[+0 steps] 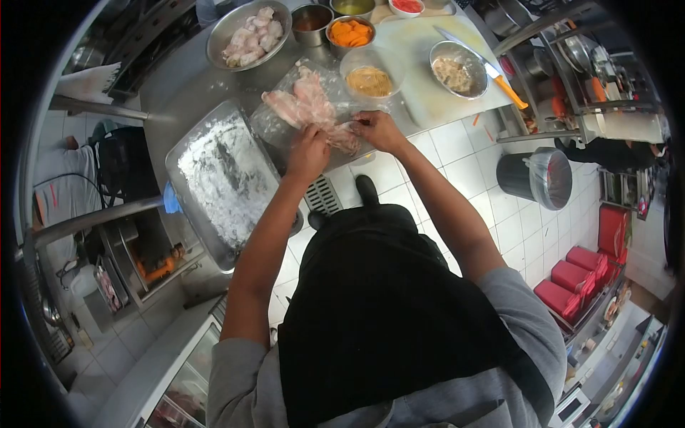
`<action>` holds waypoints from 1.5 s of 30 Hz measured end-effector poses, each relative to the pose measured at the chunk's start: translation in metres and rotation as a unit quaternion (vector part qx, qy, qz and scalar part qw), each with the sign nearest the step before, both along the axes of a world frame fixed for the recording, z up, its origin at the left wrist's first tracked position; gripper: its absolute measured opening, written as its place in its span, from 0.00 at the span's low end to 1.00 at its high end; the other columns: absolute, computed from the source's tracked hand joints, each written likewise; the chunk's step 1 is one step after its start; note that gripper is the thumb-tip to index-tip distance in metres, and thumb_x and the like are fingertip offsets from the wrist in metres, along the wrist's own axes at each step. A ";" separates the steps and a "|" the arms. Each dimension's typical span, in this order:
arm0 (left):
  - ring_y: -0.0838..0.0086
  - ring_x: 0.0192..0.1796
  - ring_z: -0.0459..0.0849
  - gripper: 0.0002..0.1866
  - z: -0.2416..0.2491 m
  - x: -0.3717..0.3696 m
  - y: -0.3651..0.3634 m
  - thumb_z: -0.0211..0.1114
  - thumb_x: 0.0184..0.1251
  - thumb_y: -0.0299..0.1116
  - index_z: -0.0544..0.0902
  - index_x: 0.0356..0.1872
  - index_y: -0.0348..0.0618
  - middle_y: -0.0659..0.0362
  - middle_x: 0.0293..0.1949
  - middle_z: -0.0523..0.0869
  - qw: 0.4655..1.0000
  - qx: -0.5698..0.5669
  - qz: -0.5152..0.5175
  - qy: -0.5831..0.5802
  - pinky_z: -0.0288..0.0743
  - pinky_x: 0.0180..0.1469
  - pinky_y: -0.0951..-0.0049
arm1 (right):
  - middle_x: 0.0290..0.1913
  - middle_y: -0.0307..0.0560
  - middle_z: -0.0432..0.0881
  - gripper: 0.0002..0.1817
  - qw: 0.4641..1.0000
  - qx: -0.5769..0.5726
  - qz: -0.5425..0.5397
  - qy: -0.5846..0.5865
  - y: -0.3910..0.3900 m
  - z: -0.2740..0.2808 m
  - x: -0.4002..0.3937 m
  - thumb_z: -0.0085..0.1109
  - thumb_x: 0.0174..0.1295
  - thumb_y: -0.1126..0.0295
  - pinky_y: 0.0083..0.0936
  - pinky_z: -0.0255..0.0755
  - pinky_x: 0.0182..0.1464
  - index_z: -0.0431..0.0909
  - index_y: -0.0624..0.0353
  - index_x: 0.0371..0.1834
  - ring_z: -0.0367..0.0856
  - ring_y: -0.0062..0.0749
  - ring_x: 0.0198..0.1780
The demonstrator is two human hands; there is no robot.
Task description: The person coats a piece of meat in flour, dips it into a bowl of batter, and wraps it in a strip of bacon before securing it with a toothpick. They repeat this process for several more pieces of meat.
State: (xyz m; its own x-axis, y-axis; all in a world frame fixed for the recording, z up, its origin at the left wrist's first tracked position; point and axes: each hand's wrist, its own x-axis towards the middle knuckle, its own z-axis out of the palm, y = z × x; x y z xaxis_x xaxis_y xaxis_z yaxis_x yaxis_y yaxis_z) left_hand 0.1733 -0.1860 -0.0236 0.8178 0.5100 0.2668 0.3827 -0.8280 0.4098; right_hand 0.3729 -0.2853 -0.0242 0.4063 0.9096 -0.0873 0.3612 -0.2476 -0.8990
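Raw chicken meat, pale pink and spread flat, lies on a clear plastic sheet near the front edge of the steel table. My left hand grips the near left part of the meat. Pinched in the fingers of my right hand is its right edge, where a darker, stringy part hangs toward the table edge. The fingertips of both hands are partly hidden. Just beyond my right hand stands a clear tub of tan paste or crumbs. Left of my left hand sits a metal tray of white flour.
At the back are a bowl of raw chicken pieces and a pot of orange slices. A cutting board on the right bears a metal bowl and an orange-handled knife. A lined bin stands on the floor.
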 end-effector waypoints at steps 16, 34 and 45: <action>0.80 0.39 0.83 0.09 0.035 -0.036 0.076 0.58 0.72 0.21 0.84 0.48 0.36 0.62 0.40 0.87 0.882 -0.427 0.103 -0.168 0.79 0.43 0.76 | 0.36 0.65 0.83 0.14 0.990 0.040 0.056 -0.125 -0.012 -0.001 0.002 0.65 0.61 0.64 0.44 0.76 0.44 0.86 0.61 0.45 0.83 0.58 0.39; 0.74 0.43 0.85 0.10 0.032 -0.010 0.106 0.54 0.78 0.28 0.80 0.51 0.37 0.58 0.42 0.84 0.787 -0.549 0.154 -0.236 0.87 0.44 0.68 | 0.46 0.57 0.82 0.14 0.951 0.149 0.086 -0.256 0.049 0.013 -0.036 0.65 0.53 0.66 0.46 0.75 0.55 0.83 0.60 0.41 0.80 0.54 0.51; 0.72 0.44 0.85 0.09 0.038 -0.050 0.042 0.57 0.71 0.21 0.82 0.47 0.37 0.59 0.42 0.88 0.919 -0.366 0.063 -0.134 0.77 0.49 0.69 | 0.38 0.59 0.83 0.11 0.962 0.083 0.148 -0.215 0.039 0.022 -0.021 0.61 0.57 0.66 0.49 0.73 0.50 0.79 0.61 0.39 0.82 0.57 0.45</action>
State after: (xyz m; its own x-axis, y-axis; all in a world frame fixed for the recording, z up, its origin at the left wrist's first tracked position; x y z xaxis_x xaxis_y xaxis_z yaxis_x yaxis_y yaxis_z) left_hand 0.1232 -0.1435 0.0147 0.6950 0.7190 -0.0023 0.2609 -0.2493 0.9326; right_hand 0.3516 -0.2462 -0.0021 0.0933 0.9779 0.1872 0.7405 0.0575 -0.6696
